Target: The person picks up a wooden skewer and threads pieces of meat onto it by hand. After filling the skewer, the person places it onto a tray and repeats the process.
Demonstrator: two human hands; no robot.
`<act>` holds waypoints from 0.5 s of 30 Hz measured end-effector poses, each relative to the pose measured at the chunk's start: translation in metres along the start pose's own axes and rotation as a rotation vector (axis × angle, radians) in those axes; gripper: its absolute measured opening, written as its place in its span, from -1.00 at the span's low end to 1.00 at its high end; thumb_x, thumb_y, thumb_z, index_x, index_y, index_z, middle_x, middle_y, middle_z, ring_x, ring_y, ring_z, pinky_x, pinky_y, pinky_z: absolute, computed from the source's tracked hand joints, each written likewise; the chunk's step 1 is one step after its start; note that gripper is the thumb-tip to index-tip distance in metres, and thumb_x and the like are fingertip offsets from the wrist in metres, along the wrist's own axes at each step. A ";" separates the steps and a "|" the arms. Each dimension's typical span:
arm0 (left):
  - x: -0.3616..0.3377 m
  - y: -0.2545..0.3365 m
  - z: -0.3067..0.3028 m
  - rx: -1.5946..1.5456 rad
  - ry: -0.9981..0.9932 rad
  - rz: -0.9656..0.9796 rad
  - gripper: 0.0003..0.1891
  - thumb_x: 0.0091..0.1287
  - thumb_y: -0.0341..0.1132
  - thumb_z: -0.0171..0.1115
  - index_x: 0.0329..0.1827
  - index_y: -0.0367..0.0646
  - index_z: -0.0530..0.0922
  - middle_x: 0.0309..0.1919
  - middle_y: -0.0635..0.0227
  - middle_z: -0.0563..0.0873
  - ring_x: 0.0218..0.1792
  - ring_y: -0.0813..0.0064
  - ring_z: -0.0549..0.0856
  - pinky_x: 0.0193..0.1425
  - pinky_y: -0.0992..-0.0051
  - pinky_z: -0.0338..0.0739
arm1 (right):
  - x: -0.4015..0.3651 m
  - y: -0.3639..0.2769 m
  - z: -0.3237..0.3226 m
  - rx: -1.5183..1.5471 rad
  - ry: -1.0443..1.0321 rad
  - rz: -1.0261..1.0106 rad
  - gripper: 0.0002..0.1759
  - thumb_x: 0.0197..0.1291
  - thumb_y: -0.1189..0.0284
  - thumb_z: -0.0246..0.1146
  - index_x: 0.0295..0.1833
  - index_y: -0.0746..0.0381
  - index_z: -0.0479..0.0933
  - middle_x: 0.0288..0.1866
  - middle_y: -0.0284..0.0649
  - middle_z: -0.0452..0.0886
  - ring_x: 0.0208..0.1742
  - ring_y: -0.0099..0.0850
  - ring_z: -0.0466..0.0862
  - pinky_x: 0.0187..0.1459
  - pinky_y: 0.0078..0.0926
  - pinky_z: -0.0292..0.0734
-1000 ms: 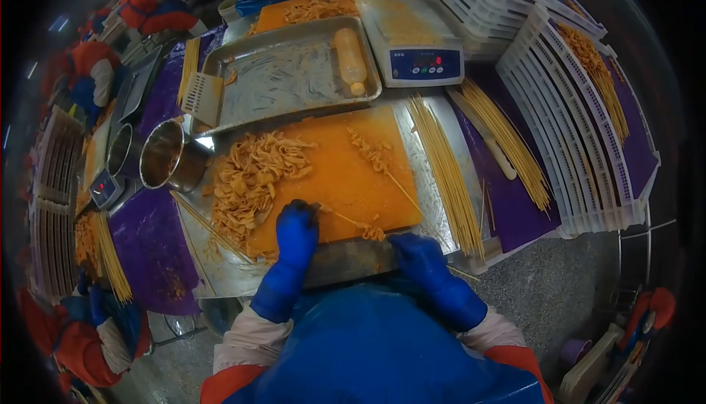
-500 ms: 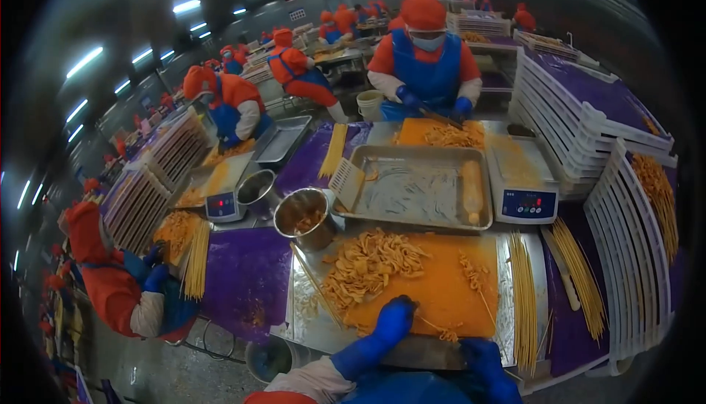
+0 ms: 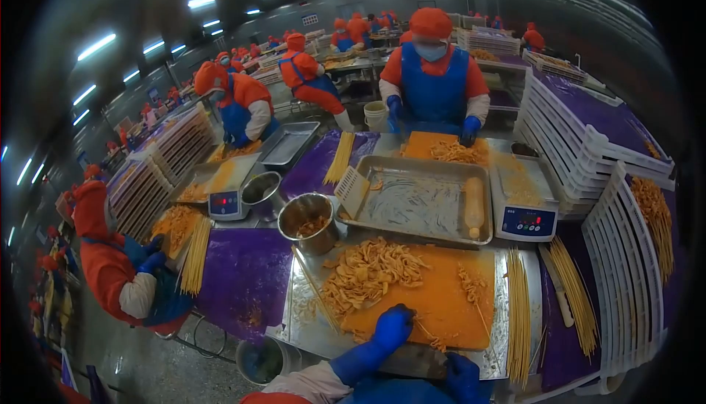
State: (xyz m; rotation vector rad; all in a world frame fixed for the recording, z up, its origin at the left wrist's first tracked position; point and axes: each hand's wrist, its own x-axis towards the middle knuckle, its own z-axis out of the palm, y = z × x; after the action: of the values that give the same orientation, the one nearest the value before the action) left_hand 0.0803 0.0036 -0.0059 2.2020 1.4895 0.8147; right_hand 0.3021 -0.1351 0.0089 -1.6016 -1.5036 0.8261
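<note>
My left hand (image 3: 393,327), in a blue glove, is closed over the lower edge of the orange board (image 3: 441,293), at one end of a thin skewer. Meat strips (image 3: 435,339) on that skewer reach toward my right hand (image 3: 462,376). The right hand, also gloved in blue, is at the board's lower right edge; its fingers are partly hidden and dark. A pile of meat strips (image 3: 371,271) lies on the board's upper left. One loaded skewer (image 3: 474,293) rests on its right side.
Bare skewers (image 3: 518,316) lie right of the board. Behind are a metal bowl (image 3: 308,221), a steel tray (image 3: 419,234) with a bottle (image 3: 473,209), and a scale (image 3: 523,220). White racks (image 3: 625,235) stand right. Co-workers (image 3: 434,80) work across and at left.
The view has tilted, so the scene sits lower in the picture. My right hand has moved slightly left and closer to my left hand. The co-worker opposite has drawn their hands apart.
</note>
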 end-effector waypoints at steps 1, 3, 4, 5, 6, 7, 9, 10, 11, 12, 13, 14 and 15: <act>-0.001 0.002 0.001 0.013 0.005 -0.002 -0.75 0.23 -0.42 0.30 -0.05 -0.09 0.78 -0.22 0.15 0.72 -0.17 0.07 0.71 -0.10 0.21 0.64 | 0.000 -0.004 0.003 -0.010 0.000 -0.005 -0.76 0.20 0.47 0.34 -0.04 0.33 0.72 -0.16 0.06 0.77 -0.10 -0.07 0.80 -0.03 -0.27 0.67; -0.004 0.003 0.005 0.001 0.016 -0.001 -0.75 0.23 -0.42 0.30 -0.05 -0.09 0.78 -0.22 0.15 0.71 -0.16 0.06 0.71 -0.09 0.21 0.64 | 0.002 -0.010 0.006 -0.024 -0.001 -0.016 -0.75 0.20 0.47 0.34 -0.04 0.33 0.72 -0.16 0.06 0.77 -0.09 -0.07 0.80 -0.03 -0.28 0.67; -0.004 0.000 0.006 -0.020 0.028 0.001 -0.75 0.22 -0.42 0.31 -0.05 -0.09 0.78 -0.22 0.15 0.71 -0.15 0.06 0.71 -0.09 0.21 0.64 | 0.003 -0.010 0.007 -0.029 -0.003 -0.025 -0.75 0.20 0.47 0.34 -0.04 0.33 0.72 -0.16 0.06 0.77 -0.09 -0.07 0.80 -0.02 -0.28 0.67; -0.005 -0.003 0.005 -0.040 0.041 0.004 -0.75 0.22 -0.42 0.31 -0.06 -0.10 0.78 -0.22 0.15 0.71 -0.14 0.05 0.71 -0.08 0.20 0.63 | 0.005 -0.008 0.005 -0.024 0.006 -0.032 -0.75 0.20 0.47 0.34 -0.04 0.33 0.72 -0.16 0.06 0.77 -0.09 -0.07 0.80 -0.02 -0.28 0.67; -0.004 -0.005 -0.001 0.008 0.024 -0.003 -0.76 0.22 -0.43 0.31 -0.07 -0.10 0.78 -0.22 0.14 0.71 -0.14 0.05 0.71 -0.08 0.20 0.63 | 0.006 -0.005 0.004 -0.022 0.014 -0.041 -0.75 0.20 0.47 0.34 -0.04 0.33 0.72 -0.16 0.06 0.77 -0.09 -0.07 0.80 -0.02 -0.28 0.67; -0.004 -0.009 -0.008 0.055 0.004 -0.009 -0.77 0.22 -0.43 0.31 -0.08 -0.10 0.78 -0.22 0.14 0.71 -0.13 0.04 0.70 -0.07 0.20 0.63 | 0.006 0.001 0.002 -0.002 0.037 -0.054 -0.75 0.19 0.48 0.35 -0.04 0.32 0.72 -0.16 0.06 0.77 -0.09 -0.07 0.80 -0.03 -0.27 0.67; -0.003 -0.011 -0.013 0.070 -0.001 -0.007 -0.79 0.21 -0.44 0.31 -0.10 -0.11 0.78 -0.22 0.13 0.71 -0.12 0.04 0.70 -0.06 0.20 0.63 | 0.007 0.007 -0.003 -0.037 -0.004 -0.070 -0.77 0.19 0.48 0.35 -0.04 0.30 0.73 -0.16 0.05 0.77 -0.09 -0.07 0.80 -0.03 -0.27 0.67; -0.004 -0.012 -0.012 0.038 0.017 0.002 -0.79 0.21 -0.45 0.31 -0.12 -0.11 0.78 -0.21 0.13 0.71 -0.12 0.03 0.70 -0.06 0.20 0.63 | 0.005 0.008 -0.005 -0.054 -0.030 -0.074 -0.77 0.19 0.49 0.35 -0.05 0.29 0.73 -0.16 0.04 0.77 -0.09 -0.06 0.80 -0.03 -0.27 0.67; -0.004 -0.013 -0.010 0.004 0.036 0.016 -0.80 0.20 -0.45 0.31 -0.13 -0.12 0.79 -0.21 0.13 0.71 -0.12 0.03 0.70 -0.06 0.20 0.63 | 0.004 0.009 -0.009 -0.077 -0.061 -0.087 -0.77 0.19 0.49 0.34 -0.05 0.28 0.73 -0.17 0.04 0.77 -0.10 -0.06 0.79 -0.05 -0.27 0.67; -0.004 -0.015 -0.008 0.001 0.034 0.020 -0.79 0.20 -0.45 0.31 -0.13 -0.12 0.79 -0.20 0.12 0.70 -0.12 0.03 0.70 -0.06 0.20 0.63 | 0.007 0.005 -0.014 -0.099 -0.085 -0.104 -0.78 0.19 0.49 0.34 -0.05 0.26 0.74 -0.18 0.03 0.77 -0.10 -0.05 0.79 -0.06 -0.26 0.68; -0.004 -0.016 -0.006 -0.002 0.032 0.026 -0.79 0.19 -0.46 0.31 -0.14 -0.12 0.79 -0.20 0.12 0.70 -0.12 0.03 0.70 -0.06 0.20 0.63 | 0.012 0.001 -0.019 -0.120 -0.107 -0.121 -0.78 0.19 0.49 0.33 -0.05 0.25 0.74 -0.19 0.03 0.77 -0.11 -0.05 0.79 -0.08 -0.25 0.68; -0.004 -0.019 -0.005 -0.004 0.029 0.030 -0.79 0.18 -0.46 0.31 -0.14 -0.12 0.79 -0.19 0.12 0.70 -0.12 0.03 0.70 -0.06 0.20 0.62 | 0.017 -0.002 -0.021 -0.157 -0.115 -0.158 -0.77 0.18 0.48 0.32 -0.05 0.23 0.74 -0.21 0.02 0.76 -0.13 -0.05 0.78 -0.10 -0.23 0.67; -0.005 -0.019 -0.006 -0.006 0.025 0.037 -0.78 0.18 -0.46 0.31 -0.13 -0.12 0.79 -0.18 0.12 0.70 -0.12 0.03 0.70 -0.06 0.20 0.62 | 0.021 -0.006 -0.024 -0.193 -0.124 -0.192 -0.77 0.17 0.48 0.32 -0.06 0.21 0.74 -0.23 0.00 0.76 -0.16 -0.05 0.78 -0.13 -0.22 0.67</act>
State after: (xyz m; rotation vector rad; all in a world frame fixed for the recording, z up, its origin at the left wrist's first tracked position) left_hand 0.0617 0.0063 -0.0135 2.2293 1.4604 0.8604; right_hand 0.3217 -0.1167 0.0267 -1.5346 -1.8416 0.7006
